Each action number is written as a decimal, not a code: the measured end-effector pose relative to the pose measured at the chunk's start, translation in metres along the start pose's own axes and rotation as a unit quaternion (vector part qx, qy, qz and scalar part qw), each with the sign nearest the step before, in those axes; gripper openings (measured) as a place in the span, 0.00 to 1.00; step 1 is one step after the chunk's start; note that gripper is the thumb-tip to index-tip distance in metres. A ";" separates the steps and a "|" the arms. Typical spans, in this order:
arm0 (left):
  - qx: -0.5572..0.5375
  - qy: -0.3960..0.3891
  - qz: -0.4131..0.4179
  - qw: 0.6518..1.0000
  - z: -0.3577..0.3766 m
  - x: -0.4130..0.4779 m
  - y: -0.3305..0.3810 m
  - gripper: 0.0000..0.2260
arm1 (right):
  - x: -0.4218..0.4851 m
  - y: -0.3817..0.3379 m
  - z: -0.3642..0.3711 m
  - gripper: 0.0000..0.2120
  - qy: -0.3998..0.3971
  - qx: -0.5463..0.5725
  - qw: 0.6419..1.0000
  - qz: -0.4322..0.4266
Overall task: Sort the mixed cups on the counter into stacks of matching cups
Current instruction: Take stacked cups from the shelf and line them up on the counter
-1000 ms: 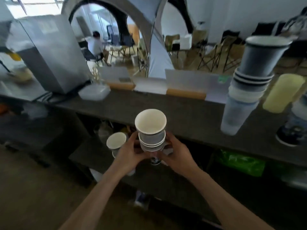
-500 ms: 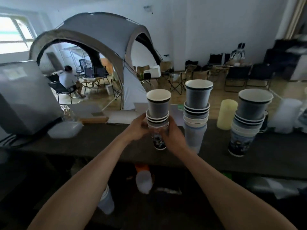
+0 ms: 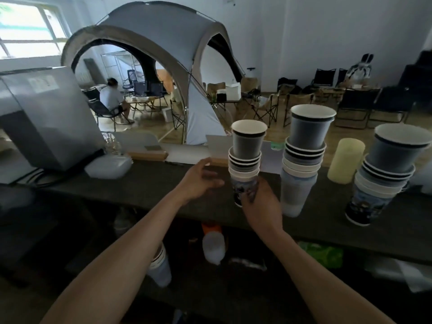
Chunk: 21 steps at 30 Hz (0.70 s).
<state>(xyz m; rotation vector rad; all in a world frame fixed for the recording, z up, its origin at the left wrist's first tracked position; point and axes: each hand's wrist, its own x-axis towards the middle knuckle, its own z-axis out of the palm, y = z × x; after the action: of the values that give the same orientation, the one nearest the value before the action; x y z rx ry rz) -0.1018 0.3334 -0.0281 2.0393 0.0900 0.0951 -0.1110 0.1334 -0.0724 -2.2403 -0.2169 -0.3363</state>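
Three mixed cup stacks stand on the dark counter (image 3: 145, 192). My right hand (image 3: 261, 202) grips the printed bottom cup of the left stack (image 3: 247, 157), which has grey, black-rimmed cups on top and white ones below. My left hand (image 3: 201, 178) hovers just left of that stack with relaxed fingers, holding nothing. The middle stack (image 3: 304, 157) rests on a translucent cup. The right stack (image 3: 383, 174) has a printed cup at its base.
A pale yellow cylinder (image 3: 346, 160) stands between the middle and right stacks. A grey machine (image 3: 46, 118) and a clear lidded box (image 3: 108, 166) sit at the counter's left. Bottles and cups lie on the shelf below (image 3: 161, 267).
The stack rose from the lower shelf to the counter beside the middle stack. My left hand has let go and moved left; my right hand keeps its grip.
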 end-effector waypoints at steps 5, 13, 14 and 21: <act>0.056 0.077 -0.022 0.995 -0.060 -0.039 -0.032 0.28 | -0.029 -0.041 0.036 0.13 -0.035 0.033 0.997 -0.053; 0.056 0.139 -0.110 0.983 -0.120 -0.126 -0.139 0.42 | -0.068 -0.047 0.159 0.35 -0.339 0.079 0.936 -0.047; 0.057 0.134 -0.132 0.980 -0.120 -0.135 -0.155 0.46 | -0.073 -0.042 0.174 0.40 -0.380 0.078 0.921 -0.036; 0.006 0.128 -0.145 0.981 -0.083 -0.157 -0.249 0.58 | -0.099 0.000 0.255 0.52 -0.464 0.093 0.881 0.002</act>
<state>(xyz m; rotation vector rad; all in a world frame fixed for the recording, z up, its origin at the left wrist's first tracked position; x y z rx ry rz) -0.2720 0.5033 -0.2174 1.9951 0.5483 0.1726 -0.1623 0.3268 -0.2595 -2.0381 -0.7074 0.7672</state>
